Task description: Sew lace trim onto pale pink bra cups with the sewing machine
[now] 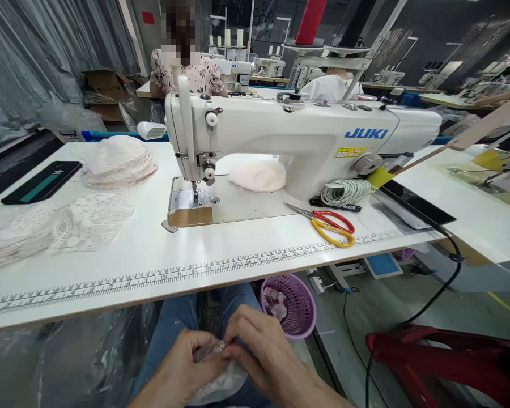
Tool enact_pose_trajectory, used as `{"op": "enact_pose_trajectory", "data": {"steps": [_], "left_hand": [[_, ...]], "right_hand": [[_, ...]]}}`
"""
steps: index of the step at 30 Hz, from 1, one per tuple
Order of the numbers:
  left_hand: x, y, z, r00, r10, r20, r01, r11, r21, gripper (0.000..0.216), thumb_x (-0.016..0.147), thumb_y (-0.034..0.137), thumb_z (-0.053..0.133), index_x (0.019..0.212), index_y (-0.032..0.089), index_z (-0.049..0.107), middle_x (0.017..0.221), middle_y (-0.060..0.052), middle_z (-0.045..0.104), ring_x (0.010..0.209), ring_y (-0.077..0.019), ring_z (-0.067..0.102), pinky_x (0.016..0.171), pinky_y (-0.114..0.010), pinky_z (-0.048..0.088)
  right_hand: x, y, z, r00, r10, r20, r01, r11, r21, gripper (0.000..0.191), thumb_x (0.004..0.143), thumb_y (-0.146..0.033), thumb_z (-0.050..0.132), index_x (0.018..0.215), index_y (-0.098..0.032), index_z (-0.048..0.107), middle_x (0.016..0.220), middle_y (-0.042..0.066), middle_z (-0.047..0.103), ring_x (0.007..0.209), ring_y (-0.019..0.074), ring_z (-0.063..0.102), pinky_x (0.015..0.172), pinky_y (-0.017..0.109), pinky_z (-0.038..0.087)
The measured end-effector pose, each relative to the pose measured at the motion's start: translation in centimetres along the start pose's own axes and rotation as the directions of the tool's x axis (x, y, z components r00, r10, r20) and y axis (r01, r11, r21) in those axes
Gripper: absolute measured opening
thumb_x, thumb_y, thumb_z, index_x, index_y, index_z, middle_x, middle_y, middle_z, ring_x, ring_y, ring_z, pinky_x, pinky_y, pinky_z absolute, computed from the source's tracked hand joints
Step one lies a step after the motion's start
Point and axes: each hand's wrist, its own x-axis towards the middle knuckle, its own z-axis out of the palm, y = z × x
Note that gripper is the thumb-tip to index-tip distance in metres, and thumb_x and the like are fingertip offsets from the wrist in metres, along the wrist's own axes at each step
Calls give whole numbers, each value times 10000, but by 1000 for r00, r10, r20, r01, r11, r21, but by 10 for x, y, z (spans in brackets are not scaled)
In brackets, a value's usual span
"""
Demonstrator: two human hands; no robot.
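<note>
Low over my lap, my left hand point(190, 362) and my right hand point(261, 351) both pinch the edge of a white fabric piece point(225, 384). Their fingertips nearly meet at its top edge, where a small bit of lacy trim shows. Much of the cloth is hidden under the hands. Above them on the table stands a white sewing machine point(255, 122), its needle area with no cloth under it. A pale oval fabric piece point(259, 175) lies beneath the machine's arm.
Stacked fabric pieces point(119, 161) and lace pieces point(87, 221) lie at the left beside a phone point(42, 181). Scissors point(329, 222) and a cord coil point(345, 192) rest at the right. A purple basket point(308, 317) with scraps stands below the table edge. People sit beyond the machine.
</note>
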Motion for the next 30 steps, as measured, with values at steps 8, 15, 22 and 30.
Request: {"op": "enact_pose_trajectory", "data": {"steps": [8, 15, 22, 30], "left_hand": [[2, -4, 3, 1000, -28, -7, 28, 999, 18, 531, 629, 663, 580, 481, 200, 366, 495, 70, 223, 496, -83, 185, 458, -249, 126], [-4, 3, -2, 990, -103, 92, 116, 983, -142, 575, 584, 692, 654, 617, 125, 564, 531, 44, 392, 511, -85, 271, 472, -228, 150], [4, -2, 8, 987, -125, 105, 137, 984, -113, 601, 552, 730, 634, 595, 142, 521, 535, 52, 362, 512, -84, 251, 474, -229, 150], [6, 5, 7, 998, -19, 53, 14, 995, 96, 477, 671, 592, 566, 489, 196, 372, 529, 55, 247, 531, -100, 210, 486, -259, 153]], "right_hand": [[0, -3, 4, 992, 43, 116, -17, 975, -222, 77, 874, -108, 458, 873, -184, 468, 832, 14, 519, 688, 132, 496, 571, 235, 314], [-26, 35, 14, 994, 24, -108, -60, 935, -350, 167, 905, -73, 330, 798, -191, 382, 746, 12, 442, 611, 140, 410, 521, 253, 252], [-33, 34, 3, 982, 141, -125, -139, 990, 27, 188, 977, -206, 296, 818, -192, 394, 763, 2, 433, 662, 126, 422, 594, 244, 337], [-25, 5, -3, 992, 118, 52, -123, 989, 84, 182, 937, -380, 475, 946, -200, 495, 885, 11, 537, 775, 120, 517, 673, 233, 368]]}}
